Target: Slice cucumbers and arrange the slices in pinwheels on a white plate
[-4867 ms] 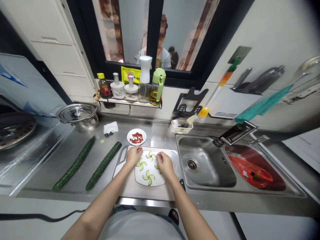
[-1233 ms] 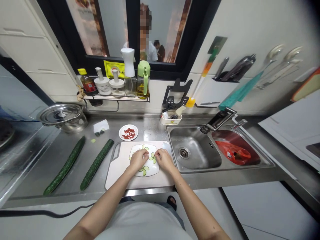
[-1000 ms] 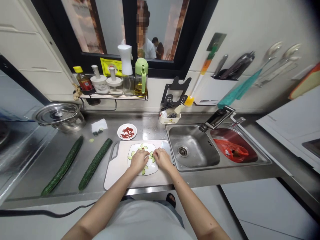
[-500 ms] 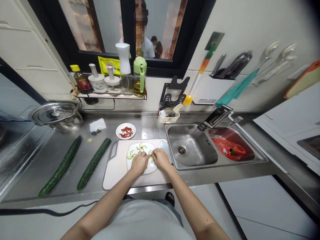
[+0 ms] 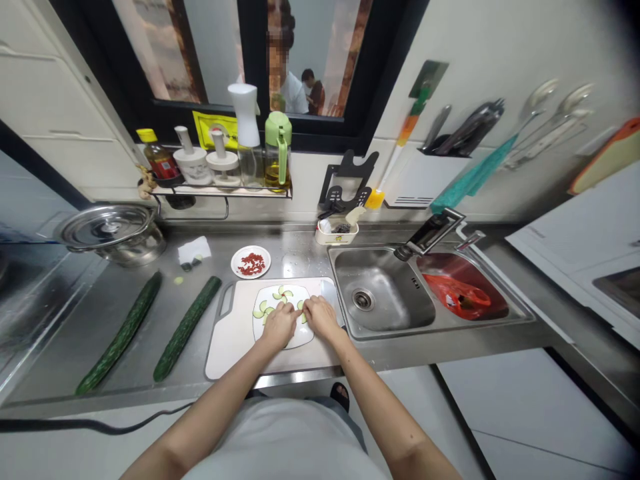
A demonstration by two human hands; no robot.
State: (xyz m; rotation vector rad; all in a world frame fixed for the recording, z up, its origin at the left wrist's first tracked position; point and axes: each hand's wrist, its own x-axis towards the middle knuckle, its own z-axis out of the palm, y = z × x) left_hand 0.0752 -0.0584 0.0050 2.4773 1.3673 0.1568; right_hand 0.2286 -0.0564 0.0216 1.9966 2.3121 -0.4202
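Over the square plate [image 5: 265,339], 2 hands, left [image 5: 281,327] and right [image 5: 320,316], curl their fingers nearly closed; grip unclear.

A black-framed window [image 5: 253,73] fills the top centre, set in a pale wall [image 5: 480,40]; white cupboards [image 5: 590,240] stand at far right, and the steel counter [image 5: 125,267] reflects bright light.

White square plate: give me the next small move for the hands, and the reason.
I'd ease the right hand slightly back from the right-hand cucumber slices: its fingertips and those of the left hand crowd together there over the plate, hiding part of that arrangement.
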